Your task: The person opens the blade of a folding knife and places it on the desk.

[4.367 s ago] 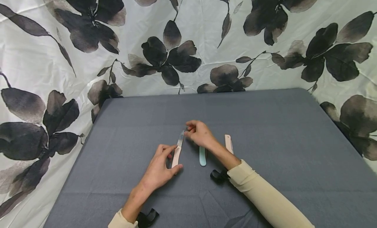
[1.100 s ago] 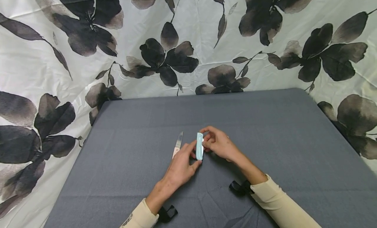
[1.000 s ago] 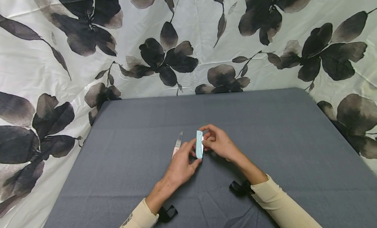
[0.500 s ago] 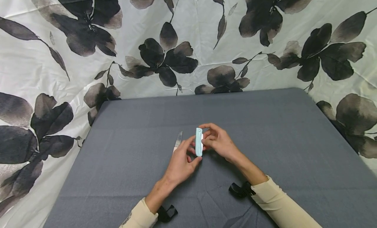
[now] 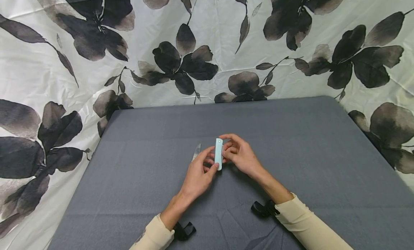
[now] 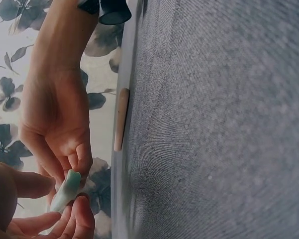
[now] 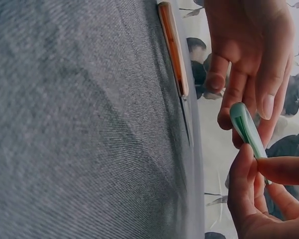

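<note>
A mint-green folding knife [image 5: 218, 153] is held upright above the table between both hands in the head view. My right hand [image 5: 242, 157] pinches it from the right side between thumb and fingers, clear in the right wrist view, where the green handle [image 7: 246, 127] slants. From the left, my left hand [image 5: 198, 176] grips it, with the thumb near its lower end. Just behind the left hand lies an unfolded knife, its blade [image 5: 197, 151] showing and its handle hidden in the head view. The right wrist view shows that peach handle [image 7: 173, 50] on the cloth.
Grey cloth covers the table [image 5: 291, 142]. Another peach handle [image 6: 121, 119] lies on it in the left wrist view, hidden by the right arm in the head view. A white floral sheet [image 5: 226, 34] hangs behind. Black straps [image 5: 184, 231] are on both wrists.
Earlier both hands were at the peach knife, with the mint knife on the table. It has since been lifted between them. Lately it rose slightly and the left thumb shifted up onto it.
</note>
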Demonstrator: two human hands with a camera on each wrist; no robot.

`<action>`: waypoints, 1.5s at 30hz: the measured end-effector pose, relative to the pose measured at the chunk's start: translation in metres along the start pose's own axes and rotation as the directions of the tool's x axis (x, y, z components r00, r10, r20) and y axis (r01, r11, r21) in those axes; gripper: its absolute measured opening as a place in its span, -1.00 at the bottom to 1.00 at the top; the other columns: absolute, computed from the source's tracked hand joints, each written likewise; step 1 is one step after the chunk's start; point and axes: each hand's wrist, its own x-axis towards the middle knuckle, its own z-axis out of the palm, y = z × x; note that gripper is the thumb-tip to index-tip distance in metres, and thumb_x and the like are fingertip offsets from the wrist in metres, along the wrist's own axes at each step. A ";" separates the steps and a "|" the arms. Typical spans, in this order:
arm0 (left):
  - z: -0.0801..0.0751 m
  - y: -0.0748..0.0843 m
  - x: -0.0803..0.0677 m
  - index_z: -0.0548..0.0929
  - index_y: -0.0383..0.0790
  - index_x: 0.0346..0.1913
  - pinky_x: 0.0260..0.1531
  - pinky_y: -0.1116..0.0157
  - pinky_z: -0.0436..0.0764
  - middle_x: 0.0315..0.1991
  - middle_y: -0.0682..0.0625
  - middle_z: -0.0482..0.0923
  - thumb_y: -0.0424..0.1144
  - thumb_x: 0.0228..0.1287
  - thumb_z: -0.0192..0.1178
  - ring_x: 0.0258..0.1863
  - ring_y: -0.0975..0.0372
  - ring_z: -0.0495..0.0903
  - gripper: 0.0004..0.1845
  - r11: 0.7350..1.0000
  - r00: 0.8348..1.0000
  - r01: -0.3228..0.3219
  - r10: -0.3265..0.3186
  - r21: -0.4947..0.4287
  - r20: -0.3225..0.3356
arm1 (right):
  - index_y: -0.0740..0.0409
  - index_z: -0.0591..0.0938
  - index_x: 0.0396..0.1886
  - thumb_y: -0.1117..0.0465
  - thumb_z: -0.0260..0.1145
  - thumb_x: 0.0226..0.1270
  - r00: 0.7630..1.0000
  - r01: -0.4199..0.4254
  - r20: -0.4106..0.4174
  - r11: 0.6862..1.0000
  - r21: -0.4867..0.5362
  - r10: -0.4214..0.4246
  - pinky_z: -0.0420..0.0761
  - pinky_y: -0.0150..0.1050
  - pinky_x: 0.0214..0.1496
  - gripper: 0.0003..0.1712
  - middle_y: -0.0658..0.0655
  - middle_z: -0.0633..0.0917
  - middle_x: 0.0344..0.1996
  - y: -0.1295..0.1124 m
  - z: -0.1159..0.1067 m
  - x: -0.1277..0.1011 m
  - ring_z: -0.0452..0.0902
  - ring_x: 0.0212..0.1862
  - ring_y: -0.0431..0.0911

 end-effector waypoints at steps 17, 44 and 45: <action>0.002 -0.001 0.002 0.33 -0.16 0.57 -0.20 0.41 0.70 0.18 -0.21 0.64 -0.42 0.45 0.23 -0.04 0.08 0.74 -0.33 0.995 0.999 0.032 -0.032 -0.099 0.001 | 0.21 0.52 0.37 0.51 0.29 0.41 1.000 0.021 -0.004 1.000 -0.022 -0.021 0.77 0.01 -0.16 -0.45 0.36 0.64 -0.15 0.000 0.008 -0.005 0.67 -0.31 -0.19; -0.004 -0.004 -0.001 0.39 -0.19 0.54 -0.28 0.45 0.65 0.08 -0.26 0.63 -0.54 0.37 0.24 -0.17 0.18 0.70 -0.30 0.984 0.998 0.063 -0.058 -0.165 0.038 | 0.31 0.51 0.34 0.53 0.23 0.43 0.997 0.065 0.042 0.997 -0.037 -0.064 0.72 -0.11 -0.27 -0.50 0.37 0.62 -0.20 0.005 0.010 -0.010 0.65 -0.34 -0.05; -0.004 -0.004 -0.001 0.39 -0.18 0.54 -0.28 0.45 0.65 0.07 -0.26 0.63 -0.54 0.37 0.24 -0.18 0.19 0.70 -0.30 0.984 0.997 0.068 -0.062 -0.167 0.040 | 0.32 0.51 0.34 0.53 0.22 0.44 0.997 0.070 0.047 0.997 -0.037 -0.068 0.72 -0.12 -0.28 -0.50 0.38 0.62 -0.20 0.005 0.010 -0.010 0.65 -0.34 -0.07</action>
